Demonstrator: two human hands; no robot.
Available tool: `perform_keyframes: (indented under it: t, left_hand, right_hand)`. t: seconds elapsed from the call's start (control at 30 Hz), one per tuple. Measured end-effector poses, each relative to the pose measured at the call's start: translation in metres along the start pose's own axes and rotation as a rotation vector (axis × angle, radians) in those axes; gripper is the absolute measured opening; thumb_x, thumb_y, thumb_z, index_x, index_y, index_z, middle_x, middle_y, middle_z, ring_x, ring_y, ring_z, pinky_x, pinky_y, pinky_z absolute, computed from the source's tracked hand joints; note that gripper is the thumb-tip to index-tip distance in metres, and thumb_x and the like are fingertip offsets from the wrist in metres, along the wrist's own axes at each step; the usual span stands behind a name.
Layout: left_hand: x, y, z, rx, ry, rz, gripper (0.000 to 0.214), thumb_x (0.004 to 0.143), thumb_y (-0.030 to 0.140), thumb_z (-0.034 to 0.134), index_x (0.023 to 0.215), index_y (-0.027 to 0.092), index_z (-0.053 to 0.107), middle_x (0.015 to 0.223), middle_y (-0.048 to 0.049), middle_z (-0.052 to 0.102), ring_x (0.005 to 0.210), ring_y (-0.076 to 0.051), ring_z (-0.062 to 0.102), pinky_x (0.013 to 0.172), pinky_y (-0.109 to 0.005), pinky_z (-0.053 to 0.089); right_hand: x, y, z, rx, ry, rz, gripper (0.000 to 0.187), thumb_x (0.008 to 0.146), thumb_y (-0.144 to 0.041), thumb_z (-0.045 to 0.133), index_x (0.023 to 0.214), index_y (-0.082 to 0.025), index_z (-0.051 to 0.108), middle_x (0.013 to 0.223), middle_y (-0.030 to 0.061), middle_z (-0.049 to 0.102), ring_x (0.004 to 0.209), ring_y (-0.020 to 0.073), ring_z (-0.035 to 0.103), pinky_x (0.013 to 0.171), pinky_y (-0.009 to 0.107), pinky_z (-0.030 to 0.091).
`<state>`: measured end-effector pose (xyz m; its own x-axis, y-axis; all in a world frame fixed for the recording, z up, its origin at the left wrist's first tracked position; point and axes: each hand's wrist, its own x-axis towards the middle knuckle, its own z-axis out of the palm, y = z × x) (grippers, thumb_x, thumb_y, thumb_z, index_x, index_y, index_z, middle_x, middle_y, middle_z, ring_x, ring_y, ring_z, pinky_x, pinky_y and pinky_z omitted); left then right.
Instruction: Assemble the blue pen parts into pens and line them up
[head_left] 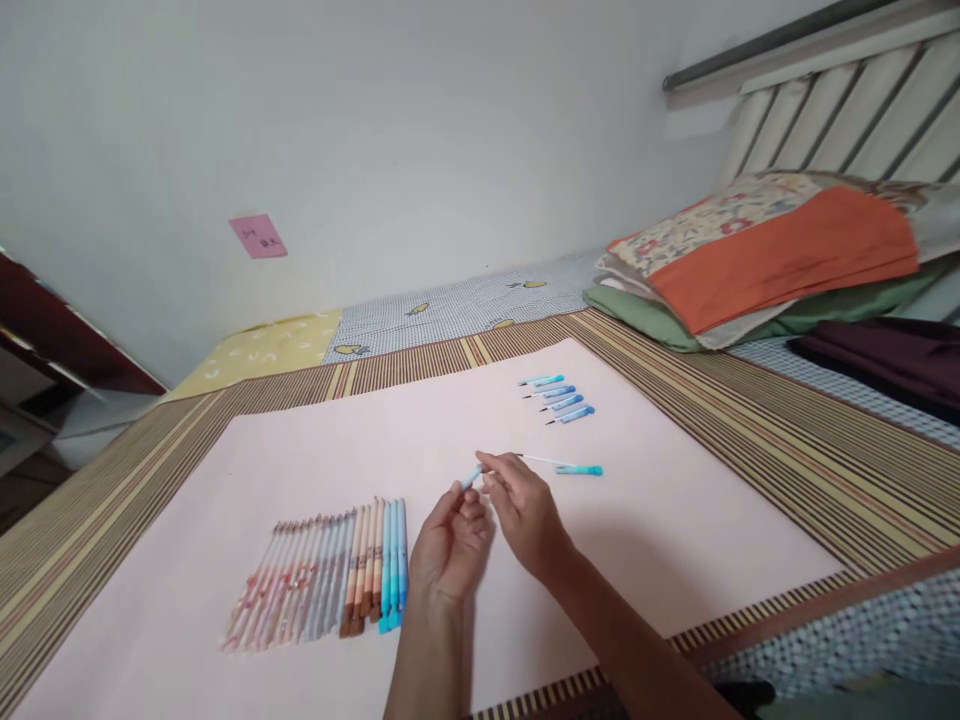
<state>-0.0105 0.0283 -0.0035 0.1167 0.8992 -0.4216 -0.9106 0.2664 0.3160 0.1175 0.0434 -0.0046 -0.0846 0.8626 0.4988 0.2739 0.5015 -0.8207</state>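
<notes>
My left hand (454, 540) is closed round a short light-blue pen barrel (471, 478), held tilted above the pink sheet (315, 450). The fingers of my right hand (525, 510) pinch at the barrel's upper end and partly hide it. Just beyond the right hand, a thin white pen refill (547, 459) lies beside a blue pen part with a clip (581, 470). Farther back are several blue pen parts with dark-tipped refills (566, 400). Left of my hands, several pens (315, 575) lie side by side, in pink, grey, brown and blue groups.
A striped mat (750, 440) lies under the sheet. Folded cloths (795, 260) are stacked at the back right, near a dark purple garment (885, 360) and a white radiator (847, 120). A pink note (258, 236) is stuck to the wall behind.
</notes>
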Motion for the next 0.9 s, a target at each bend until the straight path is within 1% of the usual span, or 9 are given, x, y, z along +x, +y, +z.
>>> perform_keyframes:
  t: [0.1, 0.2, 0.27, 0.33, 0.47, 0.53, 0.7, 0.83, 0.9]
  left_hand:
    - [-0.001, 0.005, -0.002, -0.154, -0.048, -0.09, 0.025, 0.1, 0.016, 0.043, 0.083, 0.01, 0.06, 0.069, -0.0023, 0.053, 0.052, -0.006, 0.049, 0.045, -0.014, 0.039]
    - [0.0, 0.007, -0.005, -0.222, -0.062, -0.06, 0.027, 0.102, 0.019, 0.041, 0.084, 0.01, 0.06, 0.07, -0.0018, 0.051, 0.052, -0.005, 0.048, 0.045, -0.014, 0.038]
    - [0.001, 0.007, -0.006, -0.219, -0.061, -0.047, 0.027, 0.102, 0.02, 0.042, 0.084, 0.01, 0.06, 0.07, -0.0019, 0.051, 0.052, -0.005, 0.048, 0.045, -0.014, 0.038]
    - [0.002, 0.007, -0.006, -0.199, -0.058, -0.044, 0.027, 0.101, 0.019, 0.043, 0.084, 0.01, 0.06, 0.07, -0.0021, 0.052, 0.053, -0.006, 0.048, 0.045, -0.014, 0.038]
    - [0.002, 0.006, -0.006, -0.181, -0.05, -0.047, 0.029, 0.102, 0.02, 0.043, 0.081, 0.01, 0.061, 0.069, -0.0019, 0.051, 0.053, -0.006, 0.048, 0.045, -0.015, 0.038]
    - [0.002, 0.007, -0.006, -0.183, -0.047, -0.047, 0.031, 0.102, 0.02, 0.042, 0.08, 0.009, 0.06, 0.069, -0.0018, 0.051, 0.052, -0.006, 0.048, 0.045, -0.015, 0.038]
    - [0.001, 0.006, -0.003, -0.166, -0.022, -0.044, 0.034, 0.103, 0.02, 0.041, 0.077, 0.009, 0.06, 0.068, -0.0018, 0.051, 0.052, -0.006, 0.047, 0.044, -0.015, 0.037]
    - [0.0, 0.005, -0.001, -0.144, -0.016, -0.045, 0.033, 0.103, 0.02, 0.041, 0.078, 0.008, 0.06, 0.067, -0.0013, 0.051, 0.051, -0.006, 0.045, 0.043, -0.015, 0.036]
    - [-0.001, 0.005, -0.001, -0.137, -0.009, -0.044, 0.033, 0.103, 0.02, 0.041, 0.078, 0.008, 0.06, 0.067, -0.0011, 0.051, 0.05, -0.006, 0.045, 0.043, -0.015, 0.035]
  right_hand:
    - [0.008, 0.013, -0.021, -0.135, 0.052, -0.039, 0.033, 0.098, -0.024, 0.043, 0.124, -0.018, 0.063, 0.106, 0.0105, 0.069, 0.097, 0.0208, 0.066, 0.087, 0.032, 0.051]
    - [0.018, 0.035, -0.058, -0.327, 0.147, 0.098, 0.025, 0.095, -0.022, 0.046, 0.106, -0.019, 0.069, 0.106, 0.0107, 0.07, 0.099, 0.0228, 0.065, 0.087, 0.033, 0.049]
    - [0.021, 0.047, -0.078, -0.476, 0.095, 0.227, 0.023, 0.092, -0.018, 0.047, 0.098, -0.019, 0.07, 0.104, 0.0097, 0.07, 0.097, 0.0232, 0.065, 0.085, 0.033, 0.048]
    - [0.02, 0.053, -0.088, -0.61, -0.004, 0.291, 0.022, 0.092, -0.018, 0.05, 0.096, -0.018, 0.071, 0.103, 0.0095, 0.07, 0.097, 0.0233, 0.064, 0.086, 0.033, 0.045]
    - [0.019, 0.051, -0.09, -0.827, -0.217, 0.368, 0.014, 0.088, -0.02, 0.059, 0.092, -0.017, 0.072, 0.104, 0.0111, 0.069, 0.095, 0.0244, 0.062, 0.081, 0.032, 0.041]
    - [0.02, 0.048, -0.092, -0.903, -0.273, 0.403, 0.016, 0.087, -0.014, 0.057, 0.085, -0.017, 0.072, 0.1, 0.011, 0.068, 0.09, 0.0232, 0.062, 0.075, 0.031, 0.038]
    - [0.02, 0.048, -0.104, -1.003, -0.282, 0.473, 0.024, 0.085, -0.005, 0.052, 0.09, -0.017, 0.072, 0.098, 0.0103, 0.067, 0.087, 0.0218, 0.06, 0.071, 0.03, 0.032]
    - [0.018, 0.052, -0.103, -0.972, -0.324, 0.39, 0.022, 0.087, -0.01, 0.055, 0.099, -0.018, 0.072, 0.102, 0.0101, 0.067, 0.092, 0.0225, 0.06, 0.075, 0.031, 0.034]
    - [0.018, 0.056, -0.097, -0.957, -0.278, 0.344, 0.017, 0.089, -0.013, 0.056, 0.097, -0.016, 0.07, 0.101, 0.0097, 0.067, 0.091, 0.0223, 0.059, 0.076, 0.03, 0.035]
